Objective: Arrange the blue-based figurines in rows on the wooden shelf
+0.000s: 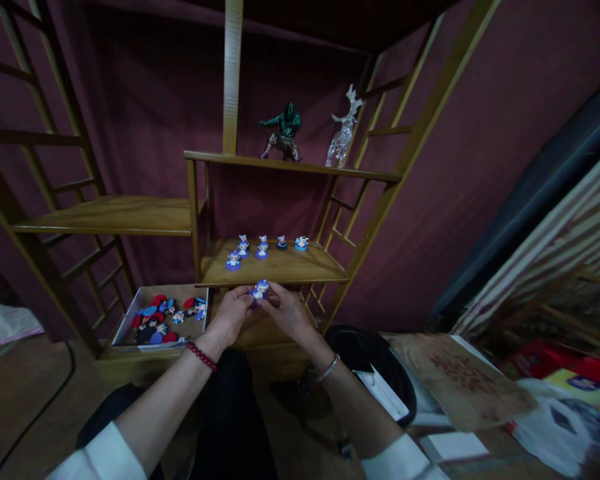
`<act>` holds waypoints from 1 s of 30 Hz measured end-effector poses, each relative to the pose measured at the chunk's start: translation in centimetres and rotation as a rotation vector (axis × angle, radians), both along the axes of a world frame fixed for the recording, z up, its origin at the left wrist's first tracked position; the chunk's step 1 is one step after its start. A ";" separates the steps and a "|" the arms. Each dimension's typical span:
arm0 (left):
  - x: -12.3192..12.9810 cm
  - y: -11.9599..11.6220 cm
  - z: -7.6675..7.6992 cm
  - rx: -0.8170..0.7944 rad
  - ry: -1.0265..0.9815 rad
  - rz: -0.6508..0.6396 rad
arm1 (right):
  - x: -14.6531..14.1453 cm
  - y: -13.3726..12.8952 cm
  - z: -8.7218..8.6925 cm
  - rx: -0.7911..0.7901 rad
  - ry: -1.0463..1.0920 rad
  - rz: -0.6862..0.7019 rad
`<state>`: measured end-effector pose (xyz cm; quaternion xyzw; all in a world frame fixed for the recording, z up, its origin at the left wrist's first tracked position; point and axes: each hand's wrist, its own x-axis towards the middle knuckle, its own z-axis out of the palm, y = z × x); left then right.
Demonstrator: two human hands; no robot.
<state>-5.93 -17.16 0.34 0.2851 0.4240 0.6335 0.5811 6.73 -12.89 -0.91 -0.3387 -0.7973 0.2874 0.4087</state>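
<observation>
A small purple and white figurine (pixel 261 289) is held between both hands, just in front of the wooden shelf (pixel 290 269). My left hand (pixel 234 311) pinches it from the left, and my right hand (pixel 283 309) grips its right side. On that shelf stand several small figurines: a purple one (pixel 233 260) at the front left, others in purple behind it, a dark-based one (pixel 281 242) and a light blue one (pixel 301 243) towards the right. An open box (pixel 129 319) at the lower left holds a jumble of red, blue and black figurines.
A green crouching figure (pixel 286 130) and a clear deer (pixel 343 133) stand on the upper shelf (pixel 300 165). A bare shelf (pixel 110 215) is at the left. A black round container (pixel 405 380), cardboard (pixel 460 377) and plastic bag (pixel 553 427) lie at the right.
</observation>
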 end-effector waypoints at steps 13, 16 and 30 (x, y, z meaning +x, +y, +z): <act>4.4 3.6 1.7 0.073 0.024 -0.119 | 4.0 3.4 0.9 -0.036 0.068 -0.025; 4.7 5.0 1.7 0.088 0.094 -0.074 | 4.3 4.8 1.4 -0.062 0.088 -0.026; 5.0 10.8 1.1 0.270 0.814 0.121 | 5.4 13.1 1.5 -0.086 0.037 -0.192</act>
